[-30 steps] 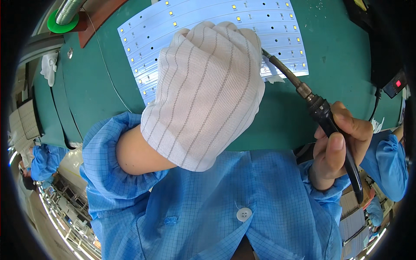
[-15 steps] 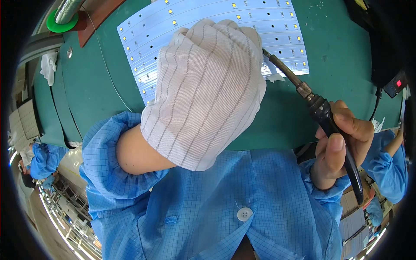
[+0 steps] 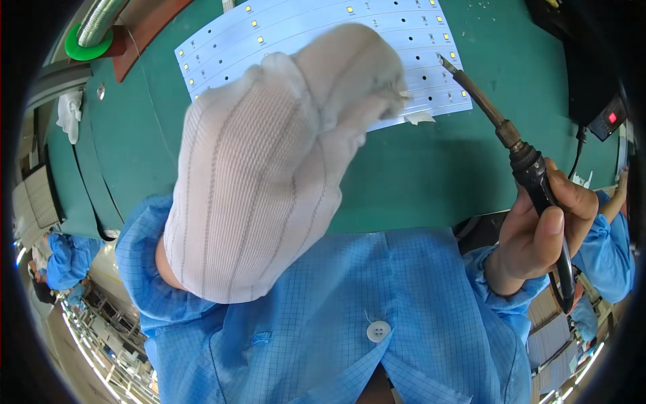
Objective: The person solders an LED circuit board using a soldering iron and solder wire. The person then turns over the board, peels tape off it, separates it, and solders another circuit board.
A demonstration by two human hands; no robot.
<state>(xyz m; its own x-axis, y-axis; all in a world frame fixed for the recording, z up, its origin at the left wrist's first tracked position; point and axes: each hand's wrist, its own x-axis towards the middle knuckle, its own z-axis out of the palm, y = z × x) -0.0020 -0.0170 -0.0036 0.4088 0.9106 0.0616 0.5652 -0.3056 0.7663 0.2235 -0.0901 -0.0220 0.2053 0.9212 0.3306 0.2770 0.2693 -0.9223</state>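
"What's fuzzy?"
"The left hand [image 3: 289,128] in its striped glove [image 3: 232,209]. I can't tell what its fingers pinch."
"What does it hide?"
"Some of the LED board [image 3: 296,34]. The top edge cuts that off, and the metal coil [image 3: 101,20] too."
"And the right hand [image 3: 548,232]?"
"It covers bits of the soldering iron handle [image 3: 538,192]."

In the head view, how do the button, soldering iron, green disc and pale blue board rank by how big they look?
1. pale blue board, partly covered
2. soldering iron, long but thin
3. green disc
4. button
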